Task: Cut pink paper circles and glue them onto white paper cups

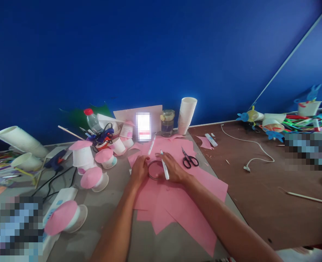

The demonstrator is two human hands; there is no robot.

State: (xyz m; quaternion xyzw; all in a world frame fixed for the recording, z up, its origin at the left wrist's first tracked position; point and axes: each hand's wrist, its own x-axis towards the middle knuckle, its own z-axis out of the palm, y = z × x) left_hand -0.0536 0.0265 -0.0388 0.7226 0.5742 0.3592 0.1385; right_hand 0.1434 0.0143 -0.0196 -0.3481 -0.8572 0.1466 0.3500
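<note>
A thin dark ring point(149, 171) lies on overlapping sheets of pink paper point(182, 203). At its left side is my left hand point(139, 170), fingers curled against the rim. My right hand point(174, 169) is at the ring's right side, with a white marker point(165, 165) held between its fingers, slanting across the hand. Black-handled scissors point(189, 160) rest on the pink paper to the right of my right hand. A second white pen point(151, 145) lies just beyond the ring.
White paper cups with pink paper discs point(91, 178) stand on the left. Behind are a lidded jar point(167, 123), stacked paper cups point(187, 115) and a lit screen point(143, 126). A power strip point(60, 203) lies front left; a white cable point(248, 142) crosses the brown table.
</note>
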